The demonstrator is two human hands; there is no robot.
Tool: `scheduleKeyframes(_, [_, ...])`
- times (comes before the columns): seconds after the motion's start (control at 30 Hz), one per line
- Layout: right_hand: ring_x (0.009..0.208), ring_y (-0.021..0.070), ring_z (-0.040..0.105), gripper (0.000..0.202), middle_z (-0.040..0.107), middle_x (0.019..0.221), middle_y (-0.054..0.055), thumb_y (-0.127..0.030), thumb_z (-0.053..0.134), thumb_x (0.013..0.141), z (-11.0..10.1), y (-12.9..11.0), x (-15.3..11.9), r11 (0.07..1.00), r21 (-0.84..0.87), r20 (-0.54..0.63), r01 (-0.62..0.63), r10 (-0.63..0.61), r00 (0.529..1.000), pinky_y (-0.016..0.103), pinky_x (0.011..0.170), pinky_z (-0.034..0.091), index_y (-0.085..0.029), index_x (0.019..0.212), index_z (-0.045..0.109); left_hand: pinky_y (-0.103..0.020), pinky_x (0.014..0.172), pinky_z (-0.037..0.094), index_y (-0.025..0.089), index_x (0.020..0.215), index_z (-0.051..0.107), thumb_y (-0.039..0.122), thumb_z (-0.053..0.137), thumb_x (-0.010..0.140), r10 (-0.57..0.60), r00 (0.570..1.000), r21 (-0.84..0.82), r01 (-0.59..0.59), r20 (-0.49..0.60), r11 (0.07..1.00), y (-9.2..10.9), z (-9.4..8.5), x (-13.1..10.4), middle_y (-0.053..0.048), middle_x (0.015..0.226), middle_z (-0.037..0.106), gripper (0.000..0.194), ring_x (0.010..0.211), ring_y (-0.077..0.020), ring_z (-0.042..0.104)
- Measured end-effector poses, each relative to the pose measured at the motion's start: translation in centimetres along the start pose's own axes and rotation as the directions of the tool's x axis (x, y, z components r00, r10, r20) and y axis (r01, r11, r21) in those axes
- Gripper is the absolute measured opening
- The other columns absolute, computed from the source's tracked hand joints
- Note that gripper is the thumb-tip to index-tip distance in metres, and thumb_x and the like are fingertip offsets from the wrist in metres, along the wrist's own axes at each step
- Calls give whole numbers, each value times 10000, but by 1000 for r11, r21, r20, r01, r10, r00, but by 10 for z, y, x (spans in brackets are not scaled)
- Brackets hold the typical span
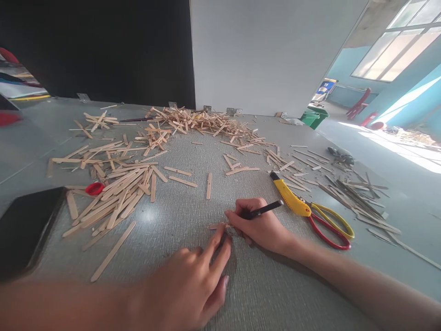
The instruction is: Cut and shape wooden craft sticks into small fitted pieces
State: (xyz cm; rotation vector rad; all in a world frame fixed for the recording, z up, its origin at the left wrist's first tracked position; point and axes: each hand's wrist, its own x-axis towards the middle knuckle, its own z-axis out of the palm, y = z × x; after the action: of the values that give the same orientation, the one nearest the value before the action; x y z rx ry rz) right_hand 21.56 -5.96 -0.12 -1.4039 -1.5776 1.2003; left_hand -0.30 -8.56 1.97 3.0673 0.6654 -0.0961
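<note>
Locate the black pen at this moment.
In the head view, right of centre, the black pen is in the right hand, just left of the yellow cutter.

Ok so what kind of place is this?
Probably a small craft workspace: wooden sticks are scattered over a grey surface, a yellow utility knife lies among them, and the right hand holds a black pen.

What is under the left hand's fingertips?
A wooden stick lies under the fingertips of the left hand. Its left end shows; the part beneath the fingertips is covered.
</note>
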Motion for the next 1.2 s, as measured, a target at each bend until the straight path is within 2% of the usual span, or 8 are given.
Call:
scheduleKeyframes(0.27, [326,79,488,391,562,483,-46,-393,653,952,0,-1,-1,1000,18,7,-4,3,1000,175,321,305,-226,628,511,-470,652,709,-56,1537,507,225,488,1001,2,1000,-13,-3,-24,1000,0,-2,1,-395,1518,517,605,892,-372,839])
scheduleKeyframes(0.4, [326,83,487,392,560,487,-47,-404,657,952,-1,-1,0,999,31,13,-9,9,1000,181,318,301,-226,632,514,-480,643,708,-50,1534,514,229,496,999,1,1000,-23,-1,-13,1000,1,0,0,-393,1525,514,604,841,-364,842])
scheduleKeyframes(0.6, [329,85,485,396,543,474,-48,-396,662,950,-1,-1,0,1000,24,13,-9,9,1000,185,326,299,-227,626,510,-475,644,707,-57,1540,500,225,463,1013,6,999,-32,-8,-39,999,-1,2,0,-403,1526,503,599,901,-381,839])
scheduleKeyframes(0.93, [331,87,491,411,497,456,-69,-375,691,944,-3,1,-1,1000,16,15,13,-14,1000,184,324,289,-233,615,488,-482,688,712,-43,1573,464,252,455,1037,-4,1000,-10,4,14,1000,0,2,-1,-402,1547,469,612,942,-383,836])
scheduleKeyframes(1.1, [334,83,474,415,521,463,-57,-381,690,946,-2,2,-1,999,33,29,5,-6,1000,184,326,293,-230,612,497,-461,721,716,-43,1528,524,249,463,1030,2,1000,-4,-2,31,1000,0,0,1,-385,1526,504,580,1026,-386,821])
scheduleKeyframes(1.2, [339,84,475,420,521,462,-55,-375,696,943,-2,1,-1,999,53,24,-4,3,1000,184,332,288,-230,610,485,-463,711,717,-44,1521,534,247,490,1021,-5,999,5,5,54,1000,0,-5,2,-379,1524,503,581,968,-378,834])
